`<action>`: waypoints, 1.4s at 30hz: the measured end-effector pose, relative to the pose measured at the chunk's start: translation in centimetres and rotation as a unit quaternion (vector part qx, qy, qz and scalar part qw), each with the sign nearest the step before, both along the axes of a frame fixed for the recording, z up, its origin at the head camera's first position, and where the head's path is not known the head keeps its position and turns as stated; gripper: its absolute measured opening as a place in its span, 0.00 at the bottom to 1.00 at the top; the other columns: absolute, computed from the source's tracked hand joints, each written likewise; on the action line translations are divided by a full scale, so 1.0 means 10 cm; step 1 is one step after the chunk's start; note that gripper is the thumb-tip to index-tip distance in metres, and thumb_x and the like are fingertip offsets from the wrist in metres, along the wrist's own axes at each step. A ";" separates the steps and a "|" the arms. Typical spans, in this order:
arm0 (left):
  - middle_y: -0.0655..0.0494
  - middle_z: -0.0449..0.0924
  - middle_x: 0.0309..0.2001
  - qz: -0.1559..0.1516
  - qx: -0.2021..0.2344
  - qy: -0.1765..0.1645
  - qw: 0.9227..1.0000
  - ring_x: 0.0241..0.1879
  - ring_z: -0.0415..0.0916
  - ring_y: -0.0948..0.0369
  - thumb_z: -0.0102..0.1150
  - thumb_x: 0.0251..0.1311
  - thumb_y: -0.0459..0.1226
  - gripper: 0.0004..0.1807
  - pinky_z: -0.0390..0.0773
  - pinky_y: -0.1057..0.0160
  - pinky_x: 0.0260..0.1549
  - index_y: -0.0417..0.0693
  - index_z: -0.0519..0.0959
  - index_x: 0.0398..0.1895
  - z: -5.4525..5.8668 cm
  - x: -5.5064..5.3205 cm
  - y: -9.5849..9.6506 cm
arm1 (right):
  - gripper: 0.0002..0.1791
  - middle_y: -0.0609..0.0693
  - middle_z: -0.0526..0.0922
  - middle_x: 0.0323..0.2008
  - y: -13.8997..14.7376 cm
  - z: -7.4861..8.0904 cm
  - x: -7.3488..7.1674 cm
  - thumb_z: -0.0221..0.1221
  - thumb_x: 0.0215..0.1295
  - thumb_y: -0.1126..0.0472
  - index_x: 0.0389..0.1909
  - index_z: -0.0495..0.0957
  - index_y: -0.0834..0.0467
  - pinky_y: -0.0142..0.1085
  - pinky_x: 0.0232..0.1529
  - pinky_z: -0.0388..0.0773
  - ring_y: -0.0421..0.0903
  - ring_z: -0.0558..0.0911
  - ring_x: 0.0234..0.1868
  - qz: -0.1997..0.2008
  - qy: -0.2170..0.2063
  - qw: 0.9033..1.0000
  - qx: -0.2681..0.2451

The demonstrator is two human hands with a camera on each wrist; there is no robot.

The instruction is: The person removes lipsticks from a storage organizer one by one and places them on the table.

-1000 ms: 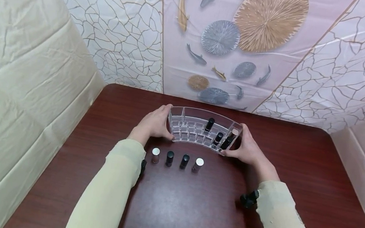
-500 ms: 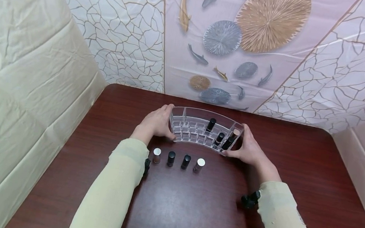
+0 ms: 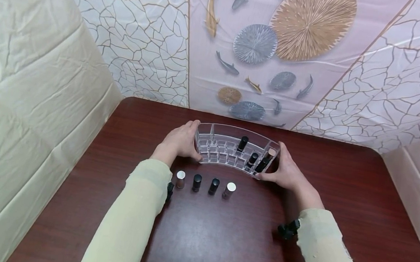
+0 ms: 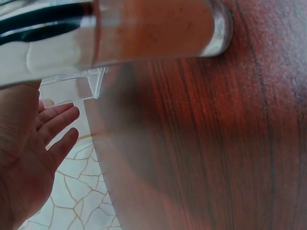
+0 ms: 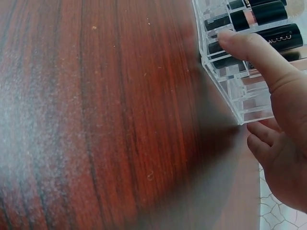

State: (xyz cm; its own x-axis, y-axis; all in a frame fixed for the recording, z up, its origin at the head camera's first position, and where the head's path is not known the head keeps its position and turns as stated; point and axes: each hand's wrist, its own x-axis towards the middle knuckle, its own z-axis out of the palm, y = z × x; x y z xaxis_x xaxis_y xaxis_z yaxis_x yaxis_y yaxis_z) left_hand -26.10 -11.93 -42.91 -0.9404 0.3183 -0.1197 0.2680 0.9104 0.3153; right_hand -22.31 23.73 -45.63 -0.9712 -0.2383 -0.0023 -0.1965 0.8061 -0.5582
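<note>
A curved, tiered clear acrylic lipstick organizer point(image 3: 223, 150) lies at the back of the table between both hands. My left hand point(image 3: 178, 142) holds its left end, thumb at the front corner and fingers toward the back. At the right end my right hand point(image 3: 285, 172) grips it the same way. A black lipstick tube point(image 3: 243, 143) stands in the middle rows. Near the right end are another black tube point(image 3: 252, 159), a third black tube point(image 3: 261, 165) and a pink-topped tube point(image 3: 270, 153). The right wrist view shows my thumb point(image 5: 235, 42) over the tubes there.
In front of the organizer several tubes stand in a row: a white-capped one point(image 3: 180, 179), two black ones point(image 3: 197, 182) and a second white-capped one point(image 3: 229, 189). A reddish-brown tube point(image 4: 163, 28) looms close in the left wrist view. Patterned cloth point(image 3: 147, 36) hangs behind the table point(image 3: 199, 239).
The head view shifted very slightly and the left forearm moved a touch to the right. Both hands keep their hold on the organizer, and the tubes stand as before.
</note>
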 end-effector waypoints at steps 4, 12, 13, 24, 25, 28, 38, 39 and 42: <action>0.46 0.56 0.71 0.004 -0.003 -0.002 1.000 0.68 0.60 0.51 0.76 0.31 0.60 0.69 0.64 0.52 0.63 0.46 0.47 0.75 0.00 0.00 0.00 | 0.82 0.69 0.43 0.73 0.00 0.05 0.01 0.77 0.33 0.38 0.75 0.25 0.59 0.56 0.68 0.52 0.62 0.50 0.73 -0.001 -0.025 1.000 0.014; 0.46 0.56 0.71 0.006 0.002 -0.005 1.000 0.67 0.60 0.52 0.76 0.31 0.60 0.69 0.65 0.52 0.63 0.47 0.46 0.75 -0.01 -0.01 0.00 | 0.83 0.65 0.33 0.75 -0.01 0.13 0.05 0.75 0.35 0.35 0.73 0.20 0.58 0.56 0.69 0.49 0.62 0.43 0.74 0.011 -0.041 0.999 0.027; 0.46 0.56 0.71 0.005 0.002 -0.006 1.000 0.67 0.60 0.52 0.76 0.31 0.60 0.69 0.65 0.52 0.63 0.47 0.46 0.75 -0.01 -0.01 0.00 | 0.83 0.65 0.34 0.75 0.00 0.14 0.05 0.75 0.34 0.35 0.73 0.20 0.58 0.56 0.69 0.49 0.62 0.43 0.74 0.012 -0.043 0.999 0.030; 0.46 0.55 0.72 0.007 0.006 -0.012 1.000 0.68 0.60 0.51 0.76 0.33 0.59 0.69 0.65 0.51 0.63 0.46 0.45 0.75 0.03 0.02 -0.01 | 0.78 0.65 0.36 0.75 0.07 0.47 0.11 0.73 0.38 0.34 0.75 0.25 0.58 0.58 0.68 0.48 0.63 0.43 0.74 0.020 -0.054 0.997 0.060; 0.46 0.55 0.72 0.007 0.006 -0.013 1.000 0.68 0.59 0.51 0.76 0.33 0.59 0.69 0.65 0.51 0.63 0.46 0.45 0.75 0.03 0.02 -0.01 | 0.78 0.65 0.36 0.75 0.07 0.51 0.11 0.72 0.39 0.33 0.75 0.25 0.57 0.58 0.68 0.48 0.63 0.43 0.74 0.021 -0.053 0.996 0.064; 0.45 0.54 0.73 0.008 0.004 -0.016 1.000 0.69 0.58 0.51 0.75 0.33 0.60 0.69 0.64 0.52 0.64 0.46 0.45 0.75 0.03 0.03 0.00 | 0.75 0.62 0.38 0.76 0.07 0.64 0.10 0.69 0.41 0.30 0.75 0.27 0.55 0.57 0.69 0.48 0.61 0.44 0.75 0.020 -0.040 0.996 0.075; 0.46 0.56 0.71 0.011 0.002 -0.020 1.000 0.68 0.60 0.52 0.76 0.33 0.59 0.68 0.65 0.52 0.63 0.46 0.45 0.75 0.01 0.01 0.01 | 0.66 0.55 0.46 0.76 -0.27 0.99 0.01 0.64 0.47 0.28 0.77 0.38 0.53 0.53 0.70 0.49 0.57 0.49 0.75 0.065 0.010 0.993 0.096; 0.46 0.56 0.71 0.011 0.003 -0.020 1.000 0.68 0.60 0.52 0.75 0.33 0.59 0.68 0.65 0.52 0.63 0.46 0.45 0.75 0.01 0.01 0.01 | 0.65 0.55 0.47 0.76 -0.30 1.00 0.00 0.63 0.47 0.28 0.77 0.40 0.53 0.53 0.70 0.49 0.57 0.49 0.75 0.069 0.014 0.993 0.098; 0.46 0.57 0.70 0.009 0.006 -0.017 1.000 0.66 0.62 0.52 0.76 0.32 0.59 0.68 0.65 0.52 0.62 0.46 0.46 0.75 0.00 0.01 0.01 | 0.62 0.55 0.51 0.75 -0.40 1.04 -0.04 0.63 0.48 0.29 0.77 0.44 0.54 0.53 0.69 0.51 0.57 0.52 0.74 0.080 0.026 0.991 0.101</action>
State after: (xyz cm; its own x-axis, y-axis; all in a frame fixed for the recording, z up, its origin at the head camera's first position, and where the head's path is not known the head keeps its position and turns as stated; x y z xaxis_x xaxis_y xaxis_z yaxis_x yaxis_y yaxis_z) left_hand -26.02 -11.86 -42.87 -0.9416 0.3025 -0.1478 0.2402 0.9112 0.3347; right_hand -22.70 19.73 -35.26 -0.9213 -0.3884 -0.0167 -0.3545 0.8570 -0.3741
